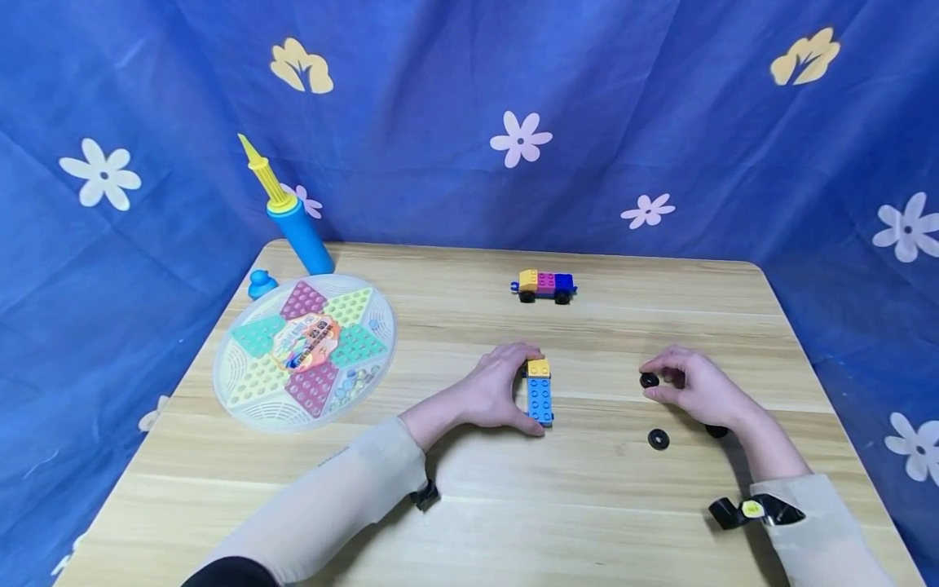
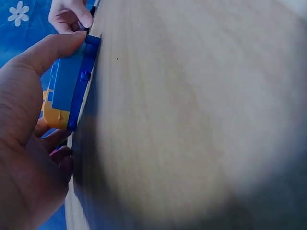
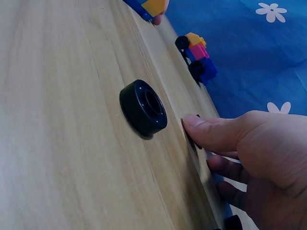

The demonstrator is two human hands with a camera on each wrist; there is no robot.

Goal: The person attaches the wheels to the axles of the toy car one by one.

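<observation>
My left hand [image 1: 493, 390] holds a blue-and-yellow toy block car body [image 1: 539, 397] by its two ends, thumb at the near blue end and fingers at the yellow end. The left wrist view shows its dark blue base [image 2: 85, 76] low over the tabletop, with no wheels on the visible side. Off to the right, my right hand [image 1: 693, 383] pinches a small black wheel [image 1: 649, 380] between thumb and fingertips. Another black wheel [image 1: 659, 439] lies flat nearer me, and a further dark wheel [image 1: 716, 430] is partly hidden under the right wrist.
A finished-looking toy block car [image 1: 544, 285] in yellow, pink and blue stands on black wheels farther back. At the left are a round Chinese checkers board [image 1: 245, 408], a blue-and-yellow hand pump [image 1: 301, 232] and a small blue toy [image 1: 261, 284]. Patterned blue cloth [image 1: 440, 122] hangs behind the wooden table [image 1: 469, 522].
</observation>
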